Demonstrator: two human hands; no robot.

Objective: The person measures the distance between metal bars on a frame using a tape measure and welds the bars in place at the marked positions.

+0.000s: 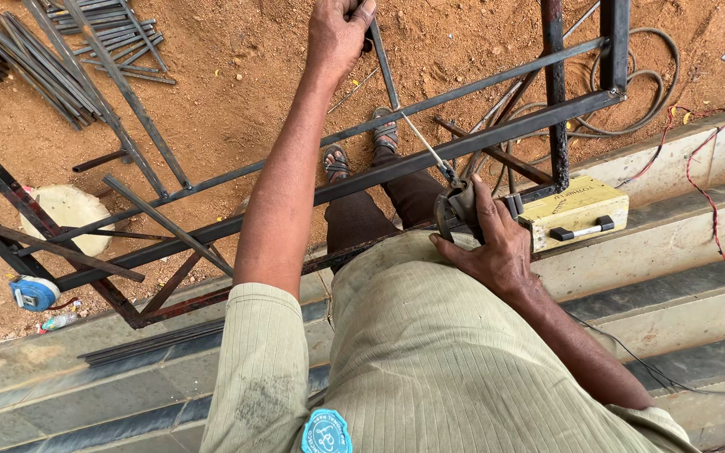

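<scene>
Both hands (339,33) (490,239) closed: bar (383,63), holder (456,210).

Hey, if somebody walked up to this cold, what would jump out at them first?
Most likely the dark steel frame running slantwise across the middle, over red dirt. The left hand grips a thin flat bar at the top, while the right hand holds an electrode holder against the frame. A yellow welding box sits on the stone step at right.
</scene>
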